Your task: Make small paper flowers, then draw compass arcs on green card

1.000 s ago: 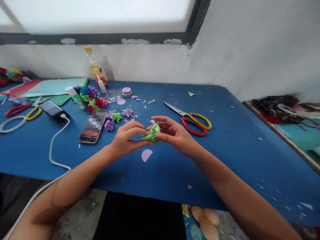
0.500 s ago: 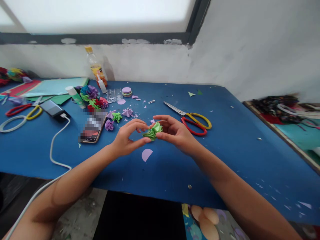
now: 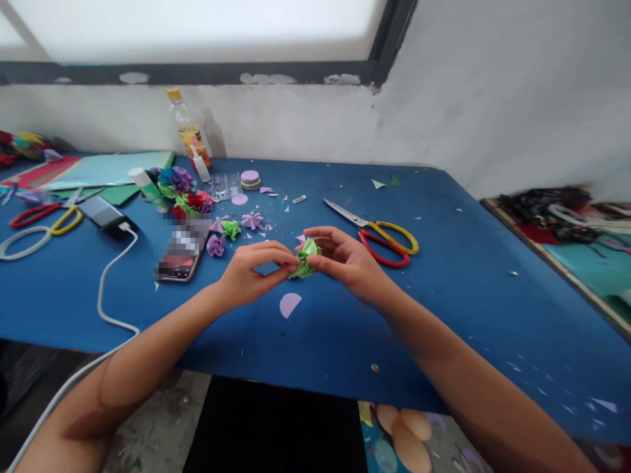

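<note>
A small crumpled green paper flower (image 3: pixel 305 257) is held between both hands just above the blue table (image 3: pixel 444 289). My left hand (image 3: pixel 251 272) pinches its left side with thumb and fingertips. My right hand (image 3: pixel 345 259) grips its right side, fingers curled round it. A lilac paper half-circle (image 3: pixel 289 305) lies on the table just below the hands.
Red-and-yellow scissors (image 3: pixel 382 238) lie right of the hands. To the left are a phone (image 3: pixel 181 255), small purple and green paper flowers (image 3: pixel 224 234), a glue stick (image 3: pixel 146 189), a bottle (image 3: pixel 187 131), a white cable (image 3: pixel 106 289) and more scissors (image 3: pixel 44 217). Paper scraps are scattered about.
The left fingers, spread slightly half a second ago, have closed again on the green flower's left side. The flower has turned a little between the hands.
</note>
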The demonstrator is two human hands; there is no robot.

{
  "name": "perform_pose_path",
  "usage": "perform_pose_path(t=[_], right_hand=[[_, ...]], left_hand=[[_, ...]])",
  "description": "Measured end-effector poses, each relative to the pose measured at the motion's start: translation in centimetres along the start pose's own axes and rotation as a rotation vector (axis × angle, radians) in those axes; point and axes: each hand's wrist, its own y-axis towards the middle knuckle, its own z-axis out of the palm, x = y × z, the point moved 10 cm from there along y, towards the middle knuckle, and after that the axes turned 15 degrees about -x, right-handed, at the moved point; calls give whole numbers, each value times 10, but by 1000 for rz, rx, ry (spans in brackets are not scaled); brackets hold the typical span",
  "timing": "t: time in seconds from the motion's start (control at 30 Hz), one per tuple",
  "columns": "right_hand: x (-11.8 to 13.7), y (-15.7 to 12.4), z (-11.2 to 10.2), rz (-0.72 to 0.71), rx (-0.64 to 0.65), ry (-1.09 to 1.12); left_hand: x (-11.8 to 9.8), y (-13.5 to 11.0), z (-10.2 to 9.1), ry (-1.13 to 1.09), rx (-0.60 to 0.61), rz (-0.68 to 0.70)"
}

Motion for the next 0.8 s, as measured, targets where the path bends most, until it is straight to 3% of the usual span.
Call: perform_pose_path(t=[0.23,0.37,0.8], right_hand=[[-6,0,3,33,15,-25],[-9,0,3,53,12,-8],[-9,-2,8,94,26,67]], left_hand=[[-2,-4,5,18,83,89],[0,-4,7,35,99,68],[-7,-1,1,70,16,126]])
